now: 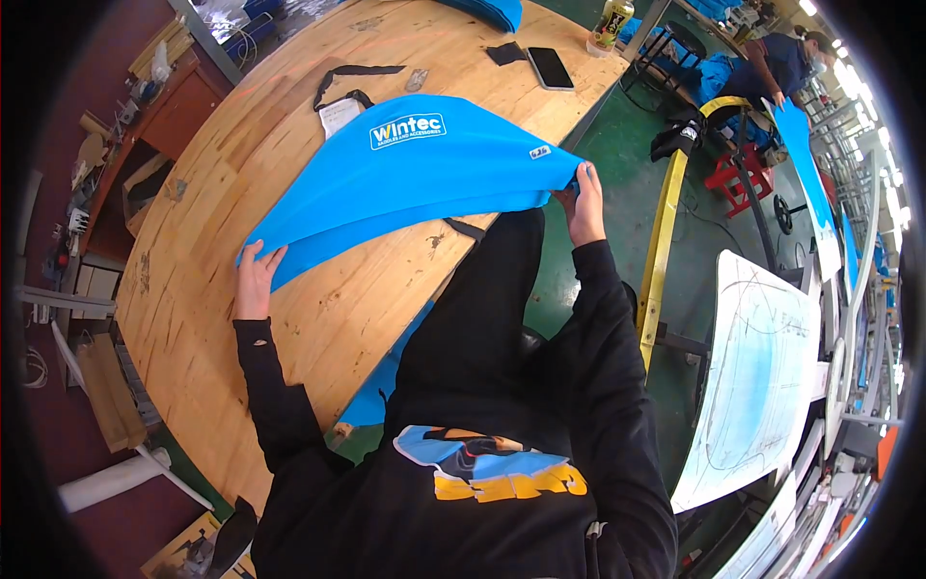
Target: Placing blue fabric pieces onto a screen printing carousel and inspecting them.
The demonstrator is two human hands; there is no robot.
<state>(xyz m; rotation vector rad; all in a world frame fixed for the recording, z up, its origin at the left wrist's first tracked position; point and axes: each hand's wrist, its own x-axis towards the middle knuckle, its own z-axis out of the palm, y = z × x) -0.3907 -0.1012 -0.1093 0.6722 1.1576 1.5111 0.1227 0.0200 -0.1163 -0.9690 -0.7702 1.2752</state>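
A bright blue fabric cover (386, 174) with a white printed patch and a small tag is stretched between my hands over the wooden table. My left hand (256, 280) pinches its lower left corner, thumb and fingers closed on the cloth. At the other end, my right hand (585, 205) grips the right tip, which sticks out past the table's edge. The cover's long lower side is folded, showing a second layer beneath. A dark strap (464, 229) pokes out from under it near the table edge.
On the wooden table (193, 357) lie a phone (551, 68), a black fabric scrap (504, 54), a black strip (333, 82), a paper label (340, 116) and a bottle (612, 23). A yellow metal bar (660, 241) and a white pattern board (757, 357) stand to the right. A co-worker (786, 63) handles blue fabric farther off.
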